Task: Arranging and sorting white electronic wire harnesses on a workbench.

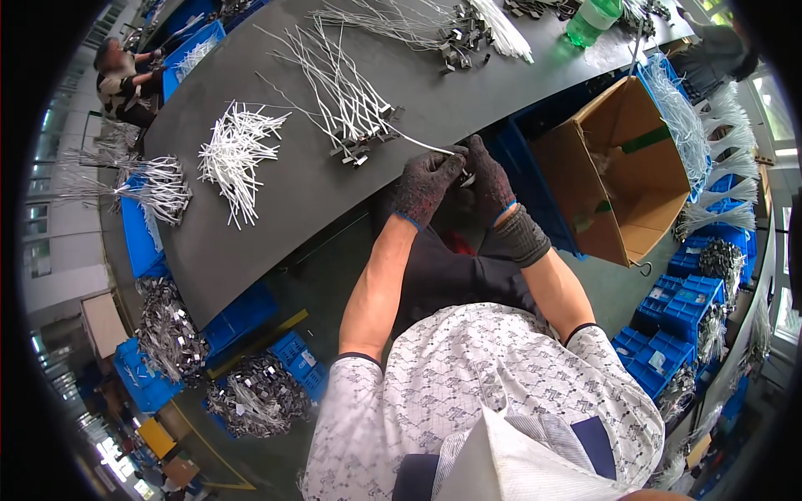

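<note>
Just off the table's near edge, my two gloved hands are close together. My left hand (424, 185), in a dark speckled glove, pinches a white cable (424, 145) that runs back toward the pile on the table. Beside it, my right hand (491, 179) has its fingers closed near the cable's end. A small shiny part (468, 178) shows between the hands, too small to name. Close by on the table lies a pile of white cables with dark and metallic block-shaped ends (355, 138). Farther left is a heap of short white cables (241, 159).
A dark grey table (292, 196) curves in front of me. At right stands an open cardboard box (585, 184). A green bottle (595, 21) and more cables (468, 37) sit at the back. Blue crates (681, 305) flank me. Another person (125, 79) works far left.
</note>
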{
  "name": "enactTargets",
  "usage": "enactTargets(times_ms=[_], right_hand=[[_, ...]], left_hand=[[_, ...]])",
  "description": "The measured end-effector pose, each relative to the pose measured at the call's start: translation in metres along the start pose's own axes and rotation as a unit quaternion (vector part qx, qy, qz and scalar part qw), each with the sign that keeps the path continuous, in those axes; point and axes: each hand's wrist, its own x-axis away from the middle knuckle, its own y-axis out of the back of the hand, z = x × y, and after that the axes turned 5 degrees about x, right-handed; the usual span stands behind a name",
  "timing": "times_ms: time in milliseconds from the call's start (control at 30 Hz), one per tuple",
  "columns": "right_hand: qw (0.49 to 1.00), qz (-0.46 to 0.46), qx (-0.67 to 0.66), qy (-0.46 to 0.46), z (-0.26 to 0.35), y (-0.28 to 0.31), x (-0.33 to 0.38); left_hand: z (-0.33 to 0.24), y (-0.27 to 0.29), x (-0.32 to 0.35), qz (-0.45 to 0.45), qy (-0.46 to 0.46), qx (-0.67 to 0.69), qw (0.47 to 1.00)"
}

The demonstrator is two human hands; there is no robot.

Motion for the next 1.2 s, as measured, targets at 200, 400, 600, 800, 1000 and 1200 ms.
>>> enactTargets(times_ms=[200, 400, 600, 800, 1000, 1200], right_hand=[[0.986, -0.051, -0.056, -0.151, -0.037, -0.017, -0.031], [0.986, 0.035, 0.016, -0.16, -0.096, -0.006, -0.064], [0.924, -0.095, 0.329, -0.173, -0.13, 0.054, -0.183], [0.821, -0.06, 0.552, -0.134, -0.152, 0.099, -0.246], [0.812, -0.058, 0.568, -0.117, -0.163, 0.093, -0.248], [0.829, -0.211, 0.503, -0.124, -0.203, 0.116, -0.256]], left_hand=[[0.01, 0.016, -0.009, -0.057, -0.018, -0.087, 0.994], [0.011, 0.062, -0.046, -0.044, 0.005, -0.171, 0.984], [-0.042, 0.122, -0.086, -0.078, 0.11, -0.179, 0.974], [-0.02, 0.201, -0.076, -0.3, -0.062, -0.35, 0.885], [0.018, 0.365, 0.025, -0.592, 0.017, -0.545, 0.593], [0.017, 0.407, 0.033, -0.528, 0.192, -0.565, 0.605]])
